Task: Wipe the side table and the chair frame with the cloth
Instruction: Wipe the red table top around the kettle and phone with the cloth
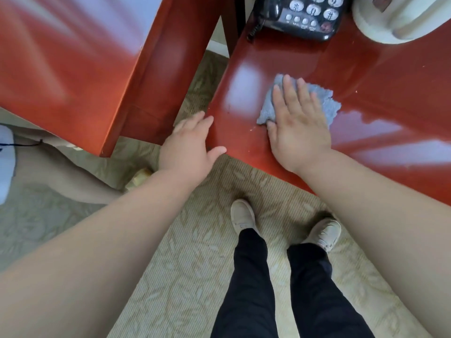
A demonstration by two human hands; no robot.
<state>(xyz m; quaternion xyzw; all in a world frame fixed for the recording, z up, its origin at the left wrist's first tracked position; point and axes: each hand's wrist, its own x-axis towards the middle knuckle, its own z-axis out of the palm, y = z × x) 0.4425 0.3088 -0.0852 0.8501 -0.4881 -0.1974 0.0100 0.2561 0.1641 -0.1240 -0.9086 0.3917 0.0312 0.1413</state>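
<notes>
A pale patterned carpet (195, 252) is seen from above, with a glossy red side table (366, 69) at the upper right and a red wooden chair frame (80, 57) at the upper left. A narrow gap of carpet is left between the two pieces of furniture. The near part of the tabletop is bare, while the far edge is taken up by a black telephone (310, 18) and a cream-coloured object (395, 18), partly out of view. A grey cloth (324, 106) is pressed flat on the tabletop, near the table's left edge, by the right hand (300, 125), whose fingers are spread wide over it. The left hand (190, 145) is held loosely open, with the thumb touching the table's near left corner and nothing gripped. Two light shoes (242, 213) and dark trousers (253, 289) are visible on the carpet just before the table's front edge
</notes>
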